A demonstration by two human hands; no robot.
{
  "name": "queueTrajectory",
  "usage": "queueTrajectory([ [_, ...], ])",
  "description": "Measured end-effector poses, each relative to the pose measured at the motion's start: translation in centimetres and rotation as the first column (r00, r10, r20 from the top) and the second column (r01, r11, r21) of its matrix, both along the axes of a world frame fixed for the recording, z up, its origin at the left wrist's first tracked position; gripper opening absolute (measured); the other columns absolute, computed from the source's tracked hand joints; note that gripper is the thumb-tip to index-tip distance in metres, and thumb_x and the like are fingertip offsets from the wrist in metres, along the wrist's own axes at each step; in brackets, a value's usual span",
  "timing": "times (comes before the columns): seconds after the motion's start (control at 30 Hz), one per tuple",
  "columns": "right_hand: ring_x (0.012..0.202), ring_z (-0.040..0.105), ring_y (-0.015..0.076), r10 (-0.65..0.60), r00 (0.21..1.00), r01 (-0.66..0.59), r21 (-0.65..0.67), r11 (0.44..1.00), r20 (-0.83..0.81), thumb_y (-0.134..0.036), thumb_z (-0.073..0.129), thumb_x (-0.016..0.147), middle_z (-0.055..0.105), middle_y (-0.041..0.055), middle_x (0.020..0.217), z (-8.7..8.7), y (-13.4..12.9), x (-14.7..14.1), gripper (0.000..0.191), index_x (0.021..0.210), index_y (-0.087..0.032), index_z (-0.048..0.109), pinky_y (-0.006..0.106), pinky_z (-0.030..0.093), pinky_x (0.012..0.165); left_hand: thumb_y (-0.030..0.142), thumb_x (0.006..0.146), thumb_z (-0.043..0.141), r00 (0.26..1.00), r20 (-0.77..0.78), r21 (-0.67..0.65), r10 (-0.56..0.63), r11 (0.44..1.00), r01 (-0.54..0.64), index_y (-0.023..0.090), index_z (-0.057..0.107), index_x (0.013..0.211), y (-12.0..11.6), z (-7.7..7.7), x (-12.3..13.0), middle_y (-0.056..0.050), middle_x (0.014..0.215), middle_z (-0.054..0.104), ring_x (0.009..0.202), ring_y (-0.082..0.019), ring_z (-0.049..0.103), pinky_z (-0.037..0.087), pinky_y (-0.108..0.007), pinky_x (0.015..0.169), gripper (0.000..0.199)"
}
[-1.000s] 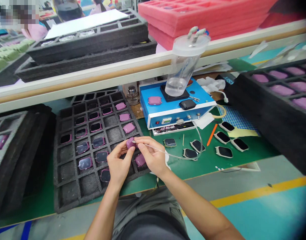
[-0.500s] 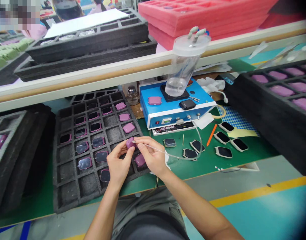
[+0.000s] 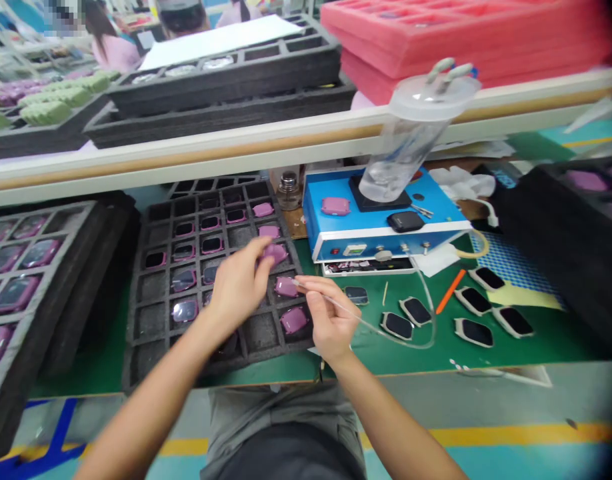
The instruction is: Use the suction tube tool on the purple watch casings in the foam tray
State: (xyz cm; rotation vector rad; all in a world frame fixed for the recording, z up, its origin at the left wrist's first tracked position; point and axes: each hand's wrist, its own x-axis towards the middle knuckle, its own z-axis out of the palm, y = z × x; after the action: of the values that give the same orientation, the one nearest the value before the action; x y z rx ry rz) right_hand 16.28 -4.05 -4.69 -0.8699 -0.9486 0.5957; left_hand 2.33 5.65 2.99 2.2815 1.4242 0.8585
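Observation:
My left hand (image 3: 241,280) is over the black foam tray (image 3: 259,331), its thumb and fingertips closed on a purple watch case (image 3: 276,254) in the right column. Just below, another purple case (image 3: 287,287) lies in its compartment. My right hand (image 3: 331,313) pinches the end of a clear thin tube (image 3: 371,327), whose tip is beside that case. The tube loops back to the front of a blue machine (image 3: 359,233). Purple-framed watches with dark screens fill several compartments to the left.
Light-framed watches (image 3: 473,332) and an orange stick (image 3: 451,291) lie on the green mat at right. A clear cup (image 3: 401,147) stands on the machine. Foam trays (image 3: 61,267) are stacked at left. A shelf edge (image 3: 211,150) crosses behind, holding red foam (image 3: 436,47).
The purple case held between both hands is now down in the tray. My left hand has moved up to another case; my right hand keeps the tube. The view has shifted.

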Motion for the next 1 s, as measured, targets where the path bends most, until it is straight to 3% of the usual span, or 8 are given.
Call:
queueTrajectory([
  [0.1,0.101,0.077,0.021,0.038,0.999,-0.039,-0.024,0.999,-0.037,-0.025,0.067,0.1,0.08,0.0064,0.105,-0.2,0.0,-0.3,0.014,0.102,-0.027,0.081,0.039,0.068,0.088,0.016,0.1,0.046,0.94,-0.338,-0.009,0.038,0.999,-0.043,0.015,0.066,0.139,9.6,2.6,2.2,-0.018,0.134,0.074,0.126,-0.032,0.067,0.049,-0.045,0.108,0.044],
  [0.17,0.096,0.078,0.0198,0.042,0.999,-0.043,-0.048,0.998,-0.032,-0.026,0.069,0.099,0.08,0.0062,0.102,-0.2,0.2,-0.5,0.012,0.098,-0.025,0.081,0.036,0.069,0.086,0.01,0.095,0.047,0.926,-0.374,-0.056,0.045,0.996,-0.071,0.008,0.07,0.13,15.1,3.6,3.8,-0.023,0.133,0.073,0.124,-0.032,0.068,0.048,-0.044,0.108,0.042],
  [0.3,0.092,0.078,0.0201,0.014,0.999,-0.018,-0.102,0.995,-0.04,-0.029,0.07,0.098,0.08,0.0072,0.099,0.0,0.4,-0.4,0.013,0.096,-0.023,0.081,0.035,0.07,0.08,0.011,0.093,0.052,0.927,-0.373,-0.073,0.04,0.995,-0.072,0.009,0.073,0.126,18.6,3.0,3.6,-0.021,0.135,0.073,0.129,-0.032,0.064,0.041,-0.044,0.115,0.039],
  [0.53,0.094,0.079,0.0199,0.058,0.998,-0.061,-0.099,0.993,-0.035,-0.026,0.069,0.099,0.08,0.0059,0.101,0.1,-0.1,-0.4,0.012,0.101,-0.026,0.081,0.036,0.07,0.084,0.033,0.096,0.061,0.866,-0.497,0.01,0.055,0.998,-0.057,0.017,0.077,0.125,13.0,1.0,-4.4,-0.015,0.131,0.076,0.125,-0.035,0.067,0.049,-0.047,0.109,0.037],
  [0.73,0.082,0.08,0.0188,-0.037,0.998,0.03,-0.12,0.992,-0.057,-0.032,0.07,0.099,0.08,0.0054,0.096,0.1,-0.2,-0.8,0.013,0.102,-0.023,0.078,0.034,0.071,0.076,0.024,0.092,0.063,0.85,-0.52,0.004,0.084,0.995,-0.095,0.017,0.079,0.122,12.6,2.7,-3.8,-0.017,0.122,0.079,0.123,-0.039,0.069,0.048,-0.053,0.109,0.035],
  [0.8,0.086,0.079,0.0196,-0.062,0.998,0.059,-0.111,0.992,-0.025,-0.032,0.069,0.099,0.08,0.0058,0.098,-0.1,-0.2,-0.7,0.013,0.102,-0.024,0.078,0.036,0.07,0.078,0.024,0.094,0.061,0.922,-0.375,0.009,0.093,0.995,-0.097,0.018,0.077,0.127,9.2,2.2,-3.4,-0.014,0.12,0.08,0.118,-0.035,0.073,0.051,-0.05,0.107,0.037],
  [0.87,0.093,0.078,0.0214,-0.058,0.998,0.061,-0.082,0.995,0.038,-0.031,0.067,0.1,0.08,0.0062,0.101,-0.2,-0.3,-0.6,0.013,0.103,-0.026,0.078,0.04,0.07,0.084,0.027,0.09,0.066,0.995,0.037,-0.078,0.091,0.993,-0.088,0.017,0.078,0.122,4.1,0.6,-3.0,-0.011,0.109,0.083,0.099,-0.028,0.078,0.06,-0.042,0.095,0.036],
  [1.0,0.106,0.078,0.0243,-0.017,0.983,0.028,-0.058,0.998,0.181,-0.029,0.063,0.103,0.081,0.0067,0.108,-0.4,-0.4,-0.4,0.015,0.107,-0.028,0.078,0.046,0.067,0.093,0.033,0.082,0.077,0.79,0.566,-0.343,0.236,0.939,-0.035,0.015,0.079,0.107,-5.5,-3.5,-1.3,-0.01,0.091,0.084,0.081,-0.023,0.081,0.066,-0.033,0.077,0.03],
])
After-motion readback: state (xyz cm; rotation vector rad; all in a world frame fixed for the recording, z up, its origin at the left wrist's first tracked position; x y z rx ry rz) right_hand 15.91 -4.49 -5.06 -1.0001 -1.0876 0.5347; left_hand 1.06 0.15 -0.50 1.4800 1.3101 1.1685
